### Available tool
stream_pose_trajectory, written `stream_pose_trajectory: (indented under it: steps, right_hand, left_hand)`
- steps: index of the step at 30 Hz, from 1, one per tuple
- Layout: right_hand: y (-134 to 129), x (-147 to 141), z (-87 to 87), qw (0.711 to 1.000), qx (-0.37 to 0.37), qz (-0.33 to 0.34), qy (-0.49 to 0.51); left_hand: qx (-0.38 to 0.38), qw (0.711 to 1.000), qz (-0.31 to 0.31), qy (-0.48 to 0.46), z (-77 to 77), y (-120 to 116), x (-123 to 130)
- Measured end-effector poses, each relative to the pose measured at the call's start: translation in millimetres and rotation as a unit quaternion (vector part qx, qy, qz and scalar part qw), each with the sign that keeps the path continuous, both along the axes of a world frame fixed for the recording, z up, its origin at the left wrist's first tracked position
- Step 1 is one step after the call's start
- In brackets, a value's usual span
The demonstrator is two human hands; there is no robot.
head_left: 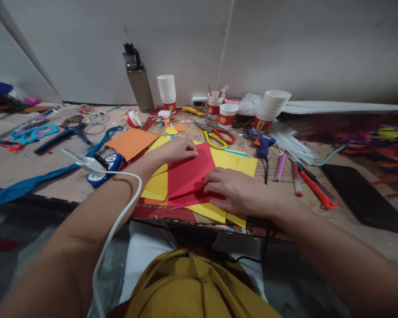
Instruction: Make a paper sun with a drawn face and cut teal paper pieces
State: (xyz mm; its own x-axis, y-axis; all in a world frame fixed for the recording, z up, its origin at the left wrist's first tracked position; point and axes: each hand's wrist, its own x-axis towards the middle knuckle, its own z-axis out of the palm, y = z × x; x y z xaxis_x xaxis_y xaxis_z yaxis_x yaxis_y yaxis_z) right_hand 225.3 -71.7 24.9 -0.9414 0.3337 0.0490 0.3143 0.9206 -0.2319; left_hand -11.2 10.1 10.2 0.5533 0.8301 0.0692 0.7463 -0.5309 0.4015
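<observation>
A red sheet of paper (190, 170) lies over several yellow sheets (240, 163) at the table's front. Its lower edge shows more than one red layer, slightly lifted. My left hand (181, 149) rests on its upper part with the fingers curled in; whether anything is inside them is hidden. My right hand (230, 187) has bent fingers gripping the right edge of the red sheet. An orange sheet (132, 143) lies left of the stack. Beyond it are yellow and orange paper circles (180, 127) and scissors with red and yellow handles (215, 136).
Stacked paper cups (167, 90), a second cup stack (272, 108) and a dark bottle (139, 86) stand at the back. A glue gun (264, 145), a marker (280, 167), an orange cutter (318, 190) and a phone (366, 196) lie right. A white cable (117, 221) crosses my left forearm.
</observation>
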Motion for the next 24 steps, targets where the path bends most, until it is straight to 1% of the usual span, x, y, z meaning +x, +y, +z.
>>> stream_pose_trajectory:
  steps: [5,12,17,22,24]
  right_hand:
    - [-0.8,-3.4,-4.1,1.000,0.019,-0.021,0.003]
    - [2.8,0.6,-2.8,1.000,-0.012,-0.006,0.013]
    - [-2.8,-1.4,-2.5,1.000,0.014,-0.018,-0.001]
    - [-6.9,-5.1,-6.5,0.998,0.061,-0.021,-0.016]
    - [-7.1,-5.6,-8.3,0.998,0.064,-0.028,-0.007]
  left_hand:
    - [0.007,1.000,-0.009,-0.005,-0.5,0.1,0.0]
    - [0.013,1.000,-0.008,-0.004,-0.2,-0.7,0.1]
    - [0.037,0.999,-0.013,-0.023,-2.1,-1.4,1.7]
    - [0.031,0.999,0.001,-0.018,-1.6,-2.8,2.4]
    - [0.025,1.000,0.005,-0.017,-0.6,-3.4,2.4]
